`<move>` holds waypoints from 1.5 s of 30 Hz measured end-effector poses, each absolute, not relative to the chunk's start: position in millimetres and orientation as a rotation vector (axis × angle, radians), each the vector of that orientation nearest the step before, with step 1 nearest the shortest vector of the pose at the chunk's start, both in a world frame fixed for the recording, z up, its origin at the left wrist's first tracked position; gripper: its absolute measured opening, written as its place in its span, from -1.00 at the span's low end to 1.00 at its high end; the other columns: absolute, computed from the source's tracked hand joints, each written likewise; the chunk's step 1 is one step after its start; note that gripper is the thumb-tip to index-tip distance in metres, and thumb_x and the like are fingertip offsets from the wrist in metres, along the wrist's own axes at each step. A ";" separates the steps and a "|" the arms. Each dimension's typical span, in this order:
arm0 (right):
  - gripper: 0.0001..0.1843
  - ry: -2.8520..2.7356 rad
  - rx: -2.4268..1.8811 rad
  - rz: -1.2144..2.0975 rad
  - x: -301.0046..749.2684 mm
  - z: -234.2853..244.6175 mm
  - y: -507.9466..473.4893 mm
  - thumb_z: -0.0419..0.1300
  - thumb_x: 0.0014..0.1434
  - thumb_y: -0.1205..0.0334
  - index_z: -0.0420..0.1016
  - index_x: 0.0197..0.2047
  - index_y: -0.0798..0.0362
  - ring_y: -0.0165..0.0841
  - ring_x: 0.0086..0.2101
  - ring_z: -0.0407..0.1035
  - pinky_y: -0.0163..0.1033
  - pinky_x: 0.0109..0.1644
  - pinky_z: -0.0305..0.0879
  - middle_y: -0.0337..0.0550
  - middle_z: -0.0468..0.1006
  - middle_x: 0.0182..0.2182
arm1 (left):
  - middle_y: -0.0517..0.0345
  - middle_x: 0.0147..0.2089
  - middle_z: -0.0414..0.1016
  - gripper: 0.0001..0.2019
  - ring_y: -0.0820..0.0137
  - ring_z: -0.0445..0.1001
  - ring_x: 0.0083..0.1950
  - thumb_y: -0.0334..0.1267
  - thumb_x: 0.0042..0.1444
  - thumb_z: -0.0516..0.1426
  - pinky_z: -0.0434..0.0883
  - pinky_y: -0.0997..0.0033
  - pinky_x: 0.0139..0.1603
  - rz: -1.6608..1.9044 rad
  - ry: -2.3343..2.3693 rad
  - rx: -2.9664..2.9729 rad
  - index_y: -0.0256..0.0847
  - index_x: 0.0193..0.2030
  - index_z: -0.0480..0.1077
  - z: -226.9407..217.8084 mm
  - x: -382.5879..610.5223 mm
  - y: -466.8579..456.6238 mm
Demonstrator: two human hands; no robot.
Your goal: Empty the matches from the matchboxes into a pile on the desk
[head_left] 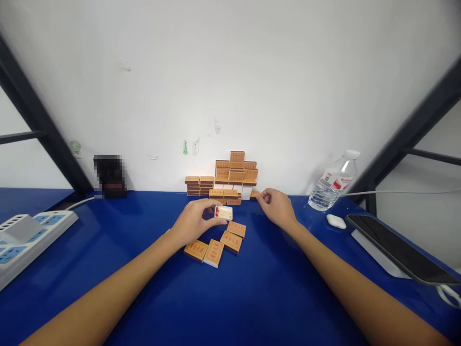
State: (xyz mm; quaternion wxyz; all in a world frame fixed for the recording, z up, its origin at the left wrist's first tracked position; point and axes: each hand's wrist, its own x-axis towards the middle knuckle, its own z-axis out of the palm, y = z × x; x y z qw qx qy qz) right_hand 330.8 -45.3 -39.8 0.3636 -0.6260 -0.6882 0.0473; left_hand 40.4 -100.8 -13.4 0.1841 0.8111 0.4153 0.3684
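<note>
My left hand [196,218] is closed on a white matchbox tray [224,212] with red-tipped matches showing inside, held between thumb and fingers. At the right foot of the stack, my right hand [277,205] pinches an orange matchbox [254,195], mostly hidden by the fingertips. The stack of matchboxes [236,174] rises in tiers against the wall, with a lower pile of matchboxes [199,186] on its left. Several loose matchboxes lie in front, among them one at the left [196,250], one standing lengthwise [213,253] and one at the right [231,241].
A water bottle [333,181] leans at the back right of the blue table [273,298]. Near it lie a white earbud case [336,221] and a dark phone [399,247]. On the left are a power strip [54,230] and a blurred-out dark object [110,176]. A white wall [230,72] stands behind.
</note>
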 end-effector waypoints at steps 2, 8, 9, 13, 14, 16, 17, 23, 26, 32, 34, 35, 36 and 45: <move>-0.69 -1.826 -1.376 0.388 316.9 -34.6 -61.5 0.20 0.31 -0.02 0.53 -0.33 0.03 -0.29 -0.40 0.42 -0.20 -0.28 0.28 -0.13 0.58 -0.40 | 0.16 -0.08 0.69 -0.62 0.30 0.60 -0.15 -0.07 0.13 0.41 0.46 0.30 -0.14 1.060 1.180 2.281 -0.07 0.07 0.57 -13.4 41.2 -101.0; -0.54 -1.790 -1.071 1.058 278.4 -31.3 -89.0 0.22 0.29 -0.19 0.55 -0.11 0.08 -0.36 -0.42 0.44 -0.24 -0.38 0.36 -0.06 0.63 -0.26 | 0.20 -0.12 0.71 -0.62 0.30 0.64 -0.15 -0.18 0.16 0.39 0.49 0.29 -0.09 1.085 1.131 2.184 -0.08 0.12 0.56 -15.3 45.2 -101.7; -0.54 -1.795 -1.048 1.087 276.3 -32.1 -89.4 0.23 0.28 -0.19 0.56 -0.11 0.08 -0.36 -0.38 0.46 -0.24 -0.34 0.38 -0.06 0.64 -0.24 | 0.19 -0.12 0.72 -0.62 0.30 0.64 -0.15 -0.18 0.17 0.38 0.50 0.28 -0.08 1.083 1.128 2.173 -0.09 0.13 0.55 -15.7 45.8 -101.9; -0.54 -1.782 -1.026 1.135 276.1 -35.1 -86.4 0.29 0.23 -0.19 0.60 -0.23 0.10 -0.32 -0.26 0.50 -0.21 -0.15 0.40 -0.08 0.64 -0.28 | 0.17 -0.09 0.72 -0.60 0.28 0.66 -0.10 -0.20 0.23 0.34 0.51 0.25 -0.02 1.048 1.122 2.147 -0.12 0.20 0.52 -16.2 47.4 -102.7; -0.53 -1.773 -1.043 1.145 276.5 -35.2 -85.5 0.29 0.22 -0.20 0.60 -0.25 0.10 -0.33 -0.28 0.48 -0.21 -0.17 0.39 -0.10 0.62 -0.32 | 0.16 -0.08 0.72 -0.60 0.28 0.66 -0.10 -0.19 0.24 0.33 0.51 0.24 -0.01 1.040 1.119 2.144 -0.12 0.21 0.52 -16.4 47.4 -102.5; -0.50 -1.756 -1.083 1.166 276.4 -34.5 -84.3 0.29 0.21 -0.24 0.61 -0.27 0.11 -0.36 -0.36 0.42 -0.24 -0.28 0.32 -0.16 0.56 -0.42 | 0.15 -0.06 0.72 -0.58 0.27 0.66 -0.09 -0.16 0.25 0.32 0.52 0.24 -0.01 1.024 1.118 2.142 -0.11 0.23 0.51 -17.4 46.9 -101.4; -0.48 -1.747 -1.099 1.175 275.9 -33.9 -83.6 0.30 0.20 -0.26 0.61 -0.27 0.11 -0.37 -0.40 0.38 -0.25 -0.33 0.27 -0.19 0.51 -0.47 | 0.14 -0.05 0.72 -0.58 0.27 0.66 -0.09 -0.15 0.25 0.32 0.52 0.24 -0.02 1.020 1.119 2.143 -0.11 0.23 0.51 -18.1 46.4 -100.3; -0.47 -1.678 -1.135 1.151 272.0 -30.3 -74.7 0.36 0.11 -0.30 0.56 -0.36 0.08 -0.39 -0.45 0.29 -0.26 -0.40 0.18 -0.25 0.40 -0.56 | 0.11 -0.03 0.72 -0.54 0.28 0.65 -0.11 -0.14 0.25 0.30 0.53 0.29 -0.10 0.981 1.181 2.152 -0.10 0.28 0.50 -20.8 42.5 -87.8; -0.49 -1.703 -1.132 1.100 272.3 -32.6 -66.9 0.32 0.17 -0.27 0.56 -0.36 0.07 -0.36 -0.41 0.35 -0.22 -0.32 0.28 -0.18 0.49 -0.51 | 0.12 -0.09 0.73 -0.59 0.30 0.66 -0.13 -0.20 0.28 0.27 0.53 0.27 -0.06 0.964 1.185 2.138 -0.10 0.26 0.52 -20.4 41.8 -79.4; -0.58 -1.759 -1.112 0.982 275.7 -45.4 -51.7 0.36 0.16 -0.17 0.62 -0.25 0.07 -0.25 -0.24 0.51 -0.12 -0.07 0.41 -0.02 0.68 -0.22 | 0.07 -0.14 0.74 -0.75 0.27 0.67 -0.13 -0.27 0.22 0.31 0.55 0.27 -0.05 0.936 1.251 2.086 -0.19 0.03 0.63 -23.3 42.6 -69.0; -0.56 -1.790 -1.121 0.962 276.8 -49.0 -48.6 0.35 0.17 -0.18 0.61 -0.22 0.07 -0.27 -0.29 0.49 -0.14 -0.16 0.41 -0.03 0.67 -0.24 | 0.08 -0.18 0.74 -0.77 0.27 0.68 -0.15 -0.31 0.20 0.31 0.56 0.25 -0.05 0.952 1.261 2.090 -0.19 0.01 0.63 -24.7 43.0 -67.9; -0.55 -1.805 -1.126 0.951 277.1 -50.2 -47.8 0.34 0.17 -0.19 0.61 -0.20 0.07 -0.29 -0.33 0.47 -0.16 -0.22 0.40 -0.04 0.66 -0.26 | 0.08 -0.18 0.74 -0.78 0.26 0.68 -0.15 -0.31 0.20 0.31 0.57 0.24 -0.06 0.968 1.262 2.092 -0.19 -0.01 0.63 -25.1 43.2 -67.7; -0.54 -1.817 -1.131 0.936 277.2 -50.8 -47.5 0.33 0.18 -0.20 0.60 -0.18 0.08 -0.31 -0.37 0.44 -0.18 -0.28 0.37 -0.05 0.65 -0.28 | 0.07 -0.18 0.74 -0.79 0.26 0.68 -0.15 -0.32 0.20 0.31 0.57 0.24 -0.07 0.985 1.259 2.099 -0.18 -0.02 0.63 -25.4 43.4 -67.6; -0.77 -2.037 -1.048 0.551 280.6 -42.2 -60.3 0.32 0.25 0.04 0.57 -0.14 0.01 -0.36 -0.41 0.32 -0.20 -0.26 0.27 -0.15 0.63 -0.26 | 0.14 -0.17 0.71 -0.82 0.33 0.61 -0.20 -0.40 0.19 0.27 0.48 0.30 -0.13 1.009 1.236 2.356 -0.13 -0.09 0.62 -26.4 40.3 -71.0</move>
